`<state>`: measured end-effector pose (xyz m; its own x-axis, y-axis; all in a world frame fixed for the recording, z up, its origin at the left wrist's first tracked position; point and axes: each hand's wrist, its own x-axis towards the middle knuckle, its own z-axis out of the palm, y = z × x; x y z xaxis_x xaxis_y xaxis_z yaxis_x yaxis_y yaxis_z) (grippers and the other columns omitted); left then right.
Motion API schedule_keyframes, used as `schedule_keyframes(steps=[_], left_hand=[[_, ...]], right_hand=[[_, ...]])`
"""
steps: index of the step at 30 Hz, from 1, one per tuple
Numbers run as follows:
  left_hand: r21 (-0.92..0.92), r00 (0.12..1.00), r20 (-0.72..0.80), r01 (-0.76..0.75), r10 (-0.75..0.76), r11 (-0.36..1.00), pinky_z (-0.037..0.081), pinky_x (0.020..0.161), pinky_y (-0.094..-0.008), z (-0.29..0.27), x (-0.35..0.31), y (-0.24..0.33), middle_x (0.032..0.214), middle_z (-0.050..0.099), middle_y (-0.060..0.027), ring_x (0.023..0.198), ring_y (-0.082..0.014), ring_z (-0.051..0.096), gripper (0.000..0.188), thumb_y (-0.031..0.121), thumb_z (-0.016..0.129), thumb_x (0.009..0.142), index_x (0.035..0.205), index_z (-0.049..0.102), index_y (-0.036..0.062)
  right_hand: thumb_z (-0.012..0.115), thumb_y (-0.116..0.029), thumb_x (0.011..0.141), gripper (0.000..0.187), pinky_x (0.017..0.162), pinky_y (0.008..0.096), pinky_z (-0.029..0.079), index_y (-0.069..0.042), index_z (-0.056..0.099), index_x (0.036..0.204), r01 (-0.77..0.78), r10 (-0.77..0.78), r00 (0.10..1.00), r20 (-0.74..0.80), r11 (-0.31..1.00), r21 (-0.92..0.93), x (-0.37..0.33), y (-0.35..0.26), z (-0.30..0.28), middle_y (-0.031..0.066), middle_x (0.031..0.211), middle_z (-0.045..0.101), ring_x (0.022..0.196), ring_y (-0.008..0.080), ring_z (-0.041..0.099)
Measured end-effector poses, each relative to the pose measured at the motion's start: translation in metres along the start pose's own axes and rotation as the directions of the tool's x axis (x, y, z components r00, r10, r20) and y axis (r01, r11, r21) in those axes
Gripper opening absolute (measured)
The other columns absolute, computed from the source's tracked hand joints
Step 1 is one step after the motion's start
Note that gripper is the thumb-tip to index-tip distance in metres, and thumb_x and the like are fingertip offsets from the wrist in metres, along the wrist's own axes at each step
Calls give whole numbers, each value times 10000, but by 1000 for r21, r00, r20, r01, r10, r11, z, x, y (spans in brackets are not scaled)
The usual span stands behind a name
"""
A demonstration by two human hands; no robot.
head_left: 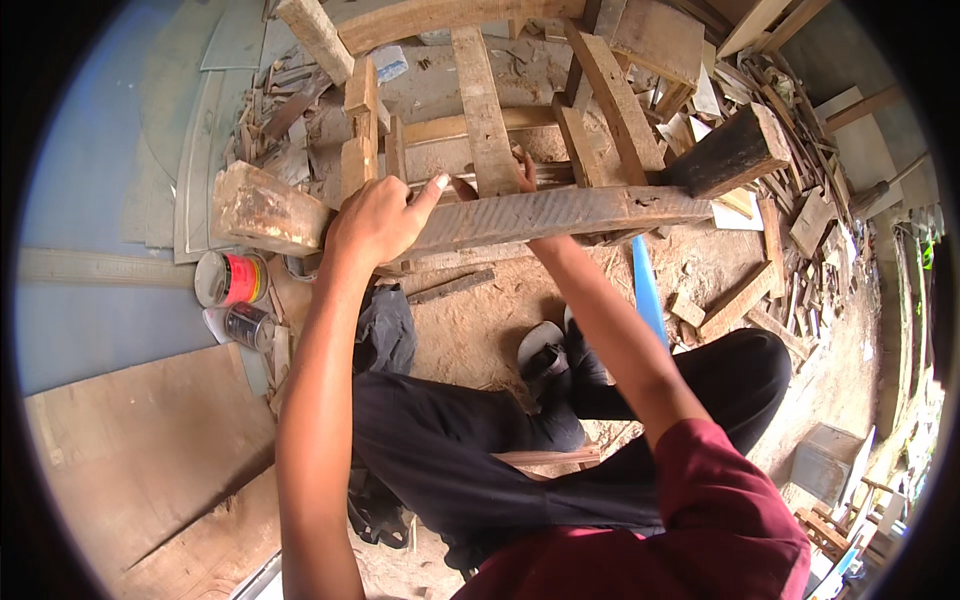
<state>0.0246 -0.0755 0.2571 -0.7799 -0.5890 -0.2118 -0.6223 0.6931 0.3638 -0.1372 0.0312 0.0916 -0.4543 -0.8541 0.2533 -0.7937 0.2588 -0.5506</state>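
A rough wooden furniture frame (560,212) lies in front of me, with thick legs and several slats. My left hand (378,222) is closed over the left part of its near curved rail, thumb stretched along the wood. From beneath that rail my right hand (528,178) comes up beside the middle slat (484,120). Its fingertips curl at the slat's right edge, while the rail hides much of the hand. A dark stub leg (735,150) juts out at the right, and a pale worn leg (268,208) at the left.
Two cans (230,278) stand at the left by a plywood sheet (150,440). Wood offcuts (740,300) and sawdust cover the ground at the right. A blue strip (648,290) leans beside my right forearm. A black bag (385,330) lies near my left knee.
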Motion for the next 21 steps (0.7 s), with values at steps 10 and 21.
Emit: schedule_keyframes(steps=[10,21], left_hand=[[-23,999,-25,-29,28,999,399,556,-477,6,5,-9,500,379,-212,475,-312,430,800,624,459,949,585,484,-88],[43,1000,-1,15,-15,999,465,593,-502,-3,2,-9,548,529,-256,551,-405,590,751,586,491,939,614,557,-88]], right_hand=[[580,-540,912,678,1169,534,196,-74,487,1397,-73,73,995,-63,997,-7,15,-1,4,162,1385,517,1356,354,407],[540,-503,932,535,1057,469,358,-88,589,1266,-95,94,986,-134,995,2,-6,-12,9,178,1284,595,1214,328,531]])
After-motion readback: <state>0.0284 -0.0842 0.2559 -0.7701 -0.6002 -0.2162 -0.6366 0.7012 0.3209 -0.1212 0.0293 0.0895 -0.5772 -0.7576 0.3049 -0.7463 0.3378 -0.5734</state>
